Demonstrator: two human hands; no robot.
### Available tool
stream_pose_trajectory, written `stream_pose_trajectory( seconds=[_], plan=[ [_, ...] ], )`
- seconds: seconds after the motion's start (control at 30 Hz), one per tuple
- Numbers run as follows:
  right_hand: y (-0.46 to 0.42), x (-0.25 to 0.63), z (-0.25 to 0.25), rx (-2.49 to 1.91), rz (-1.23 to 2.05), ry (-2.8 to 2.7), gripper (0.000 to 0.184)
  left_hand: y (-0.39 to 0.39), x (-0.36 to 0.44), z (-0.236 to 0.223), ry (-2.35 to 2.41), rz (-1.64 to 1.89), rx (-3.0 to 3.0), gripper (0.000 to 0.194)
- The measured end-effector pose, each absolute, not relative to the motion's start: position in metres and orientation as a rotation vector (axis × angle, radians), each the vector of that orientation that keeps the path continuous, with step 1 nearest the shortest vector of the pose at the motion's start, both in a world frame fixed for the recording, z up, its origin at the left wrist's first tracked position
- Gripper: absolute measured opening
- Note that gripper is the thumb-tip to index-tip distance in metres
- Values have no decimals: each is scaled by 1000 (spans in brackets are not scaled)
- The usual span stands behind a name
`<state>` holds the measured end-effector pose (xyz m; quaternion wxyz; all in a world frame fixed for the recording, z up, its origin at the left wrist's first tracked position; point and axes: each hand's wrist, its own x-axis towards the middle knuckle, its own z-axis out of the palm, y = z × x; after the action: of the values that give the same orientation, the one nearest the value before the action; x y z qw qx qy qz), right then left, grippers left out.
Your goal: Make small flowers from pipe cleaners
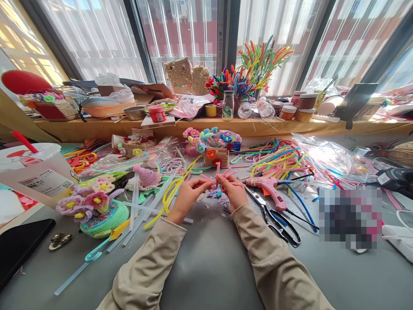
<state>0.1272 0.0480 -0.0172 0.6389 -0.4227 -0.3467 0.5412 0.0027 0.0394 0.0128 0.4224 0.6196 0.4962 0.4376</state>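
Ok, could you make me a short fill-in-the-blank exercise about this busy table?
1. The left hand and right hand hold strips coloured ____.
2. Beside the glue gun, the black-handled tool is a pair of ____.
3. The straw in the cup is coloured ____.
Missing words: pink; scissors; red.

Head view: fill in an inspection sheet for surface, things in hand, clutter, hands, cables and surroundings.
Surface: grey tabletop, lilac scraps near the hands.
Things in hand: pink fuzzy stems, pointing several ways.
Clutter: black-handled scissors and pink glue gun on the right; clear sticks and handmade flowers on the left.
Hands: left hand and right hand both pinch the stems.
Cables: dark cord runs from the glue gun toward a pixelated patch.
Surroundings: windows behind a crowded ledge.
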Motion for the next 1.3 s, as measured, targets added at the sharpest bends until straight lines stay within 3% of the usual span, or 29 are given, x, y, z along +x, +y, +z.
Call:
stream_pose_trajectory(
  seconds=[0.5,0.9,1.07,1.3],
  plan=[
    [49,135,-10,-999,1314,-542,23,49,-9,1,1342,1215,1265,27],
    [51,135,-13,-998,1226,-564,21,44,-1,-2,1349,954,2014,21],
    [50,134,-13,-1031,1188,-589,21,39,0,3,1431,1106,2245,29],
    [48,130,-16,-1043,1163,-725,24,40,1,2,1367,1311,2519,20]
  ],
)
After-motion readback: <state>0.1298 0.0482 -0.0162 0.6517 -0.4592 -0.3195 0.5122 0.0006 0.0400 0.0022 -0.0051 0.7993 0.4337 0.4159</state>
